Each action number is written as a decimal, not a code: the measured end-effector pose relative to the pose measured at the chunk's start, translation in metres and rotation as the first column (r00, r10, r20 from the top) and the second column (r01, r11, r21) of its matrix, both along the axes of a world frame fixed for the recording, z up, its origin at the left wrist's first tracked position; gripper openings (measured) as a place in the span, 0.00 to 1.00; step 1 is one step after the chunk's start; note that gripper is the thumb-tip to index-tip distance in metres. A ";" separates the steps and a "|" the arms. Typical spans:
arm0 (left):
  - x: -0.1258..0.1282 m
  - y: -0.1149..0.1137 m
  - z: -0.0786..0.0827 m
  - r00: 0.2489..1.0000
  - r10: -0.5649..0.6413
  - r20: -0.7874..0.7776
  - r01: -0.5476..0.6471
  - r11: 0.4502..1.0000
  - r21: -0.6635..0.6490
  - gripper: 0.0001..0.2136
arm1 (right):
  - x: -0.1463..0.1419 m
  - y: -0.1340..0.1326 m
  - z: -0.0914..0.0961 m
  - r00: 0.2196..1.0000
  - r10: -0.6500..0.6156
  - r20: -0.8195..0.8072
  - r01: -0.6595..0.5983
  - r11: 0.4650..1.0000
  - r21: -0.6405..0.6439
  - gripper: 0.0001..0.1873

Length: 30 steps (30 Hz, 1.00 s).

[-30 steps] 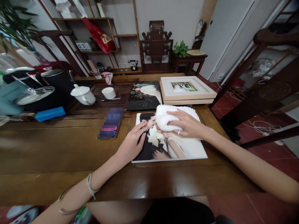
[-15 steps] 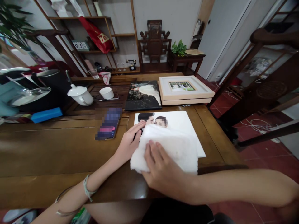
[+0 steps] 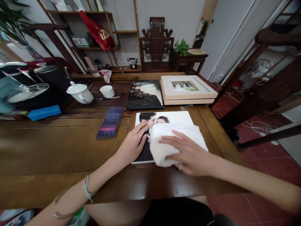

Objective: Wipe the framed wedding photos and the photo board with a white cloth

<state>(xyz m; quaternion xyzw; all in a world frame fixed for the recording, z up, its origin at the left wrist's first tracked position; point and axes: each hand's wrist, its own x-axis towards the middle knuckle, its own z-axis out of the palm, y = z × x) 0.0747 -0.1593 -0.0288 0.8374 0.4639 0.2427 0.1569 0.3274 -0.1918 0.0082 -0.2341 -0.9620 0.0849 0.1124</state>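
A large wedding photo print (image 3: 174,117) lies flat near the front of the wooden table (image 3: 58,147). My left hand (image 3: 133,144) rests flat on the print's left edge, fingers stretched out. My right hand (image 3: 190,153) presses a white fluffy towel (image 3: 164,141) onto the lower half of the print, fingers spread over the cloth. The towel hides most of the picture's lower part.
A phone (image 3: 109,122) lies left of the print. Behind it are a dark photo print (image 3: 144,94) and a stacked pale picture frame (image 3: 188,89). A white teapot (image 3: 80,92), a cup (image 3: 107,91) and a blue block (image 3: 44,112) sit at the left.
My right hand swept the towel from the print's top down to its front edge, then moved it back up and to the right over the lower half. My left hand stayed on the left edge.
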 end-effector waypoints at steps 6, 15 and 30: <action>0.000 -0.001 0.000 1.000 0.000 0.021 0.000 1.000 0.028 0.20 | 0.010 0.068 -0.005 0.992 -0.089 -0.085 0.096 0.993 0.075 0.16; -0.001 0.001 0.001 0.999 -0.031 0.027 0.032 0.999 -0.004 0.20 | -0.017 0.026 0.003 0.999 0.049 0.017 -0.048 0.998 -0.041 0.23; 0.001 0.000 0.003 1.000 -0.005 0.031 0.004 0.999 0.035 0.18 | -0.005 0.095 0.004 1.000 0.013 0.014 -0.013 0.999 0.029 0.16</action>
